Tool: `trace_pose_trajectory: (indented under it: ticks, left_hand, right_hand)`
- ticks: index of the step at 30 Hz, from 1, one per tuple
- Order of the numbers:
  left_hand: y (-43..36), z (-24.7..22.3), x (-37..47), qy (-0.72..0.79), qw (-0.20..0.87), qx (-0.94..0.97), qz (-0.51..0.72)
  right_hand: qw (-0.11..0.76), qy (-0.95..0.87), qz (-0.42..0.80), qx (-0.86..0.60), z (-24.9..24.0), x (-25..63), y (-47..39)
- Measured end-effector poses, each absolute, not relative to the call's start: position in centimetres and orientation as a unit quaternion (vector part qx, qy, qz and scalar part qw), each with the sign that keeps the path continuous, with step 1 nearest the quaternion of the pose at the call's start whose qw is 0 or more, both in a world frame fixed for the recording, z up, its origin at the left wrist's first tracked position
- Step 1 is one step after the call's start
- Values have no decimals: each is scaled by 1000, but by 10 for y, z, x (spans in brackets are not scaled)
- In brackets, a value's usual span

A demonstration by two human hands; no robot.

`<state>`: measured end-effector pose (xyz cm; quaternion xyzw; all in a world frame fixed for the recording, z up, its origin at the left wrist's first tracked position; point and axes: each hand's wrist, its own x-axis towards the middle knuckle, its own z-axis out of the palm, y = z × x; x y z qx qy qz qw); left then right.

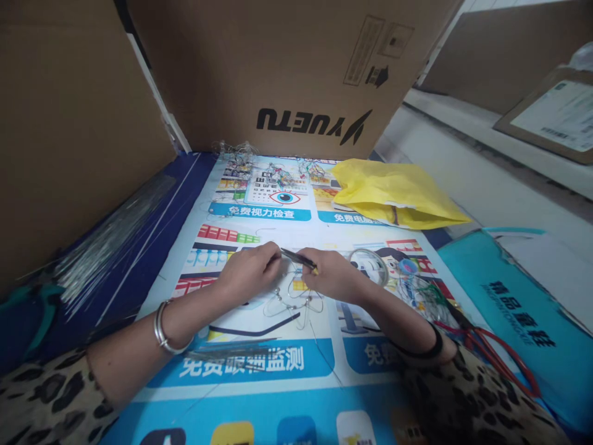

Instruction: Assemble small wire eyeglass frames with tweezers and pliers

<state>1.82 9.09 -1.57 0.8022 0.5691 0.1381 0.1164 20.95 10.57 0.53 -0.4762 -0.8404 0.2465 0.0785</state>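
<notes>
Above the middle of the printed sheet, my left hand (254, 266) is closed in a pinch on thin wire. Right beside it, my right hand (331, 272) is wrapped round a slim, dark, pointed tool (296, 256) that looks like tweezers, its tip reaching to the left fingertips. Below both hands hangs or lies a looped wire piece with small beads (293, 306); part of it is hidden behind the fingers. Several thin straight wires (236, 353) lie in a bundle nearer to me.
At left lie a heap of long wires (111, 247) and teal-handled pliers (39, 315). On the right are red-handled scissors (503, 358), tangled wires (424, 293), a clear ring-shaped spool (370, 266) and a yellow bag (398, 191). A cardboard box (278, 68) stands behind.
</notes>
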Motion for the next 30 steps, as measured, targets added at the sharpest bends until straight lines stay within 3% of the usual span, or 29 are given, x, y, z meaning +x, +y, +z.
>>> trace_pose_trajectory:
  ticks: [30]
  left_hand:
    - [94,-15,15,549,257,759,238]
  right_hand:
    - [91,-837,252,-477,2,211,108]
